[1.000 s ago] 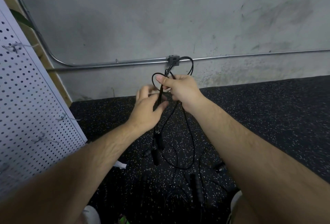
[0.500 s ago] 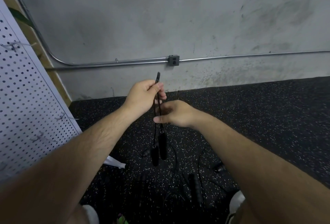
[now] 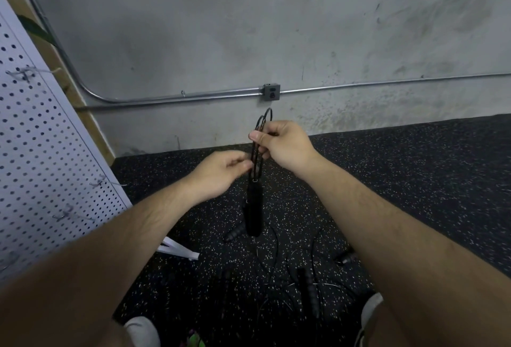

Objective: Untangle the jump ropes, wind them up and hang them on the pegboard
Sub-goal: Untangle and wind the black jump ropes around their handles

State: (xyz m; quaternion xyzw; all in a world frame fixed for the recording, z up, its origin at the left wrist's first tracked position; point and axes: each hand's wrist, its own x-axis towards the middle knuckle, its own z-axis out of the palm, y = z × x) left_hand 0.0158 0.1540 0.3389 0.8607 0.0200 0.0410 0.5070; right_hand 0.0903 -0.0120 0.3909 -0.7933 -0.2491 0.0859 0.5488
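right hand (image 3: 282,144): the higher one, thumb and curled fingers pinching the folded jump rope (image 3: 254,205) near its top
left hand (image 3: 221,178): lower, just beside it, fingers curled in at the cord, kinda blurry so can't tell if it's actually gripping
arms: both bare, stretched forward, angling in toward the middle

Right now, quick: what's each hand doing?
Left hand: pinches the rope just below the right hand.
Right hand: grips the folded rope near its top loops.
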